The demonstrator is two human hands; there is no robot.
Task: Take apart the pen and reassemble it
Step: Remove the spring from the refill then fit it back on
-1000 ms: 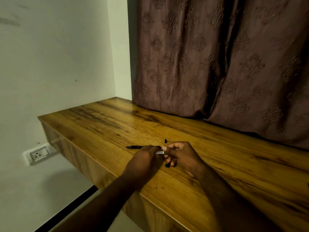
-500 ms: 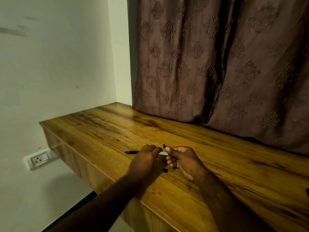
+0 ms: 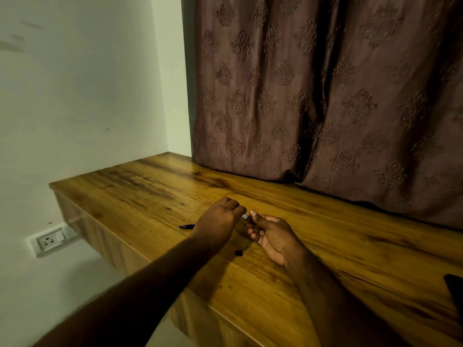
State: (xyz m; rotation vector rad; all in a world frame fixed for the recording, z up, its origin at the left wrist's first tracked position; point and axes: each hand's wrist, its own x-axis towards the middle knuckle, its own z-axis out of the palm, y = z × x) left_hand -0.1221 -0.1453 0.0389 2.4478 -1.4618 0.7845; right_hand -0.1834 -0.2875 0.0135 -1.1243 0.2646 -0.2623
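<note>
The pen barrel is gripped by curled fingers of the left hand and right hand; its long axis is aligned left-right, fingertip to fingertip.

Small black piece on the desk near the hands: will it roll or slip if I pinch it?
The small black piece looks tiny, so probably light and easy to fumble. The wooden desk looks glossy, so a nudge may slide it. Rolling: cannot tell, too small.

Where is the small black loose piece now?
Head view: the small black piece lies on the wooden table, just nearer the camera than the left hand and right hand.
</note>
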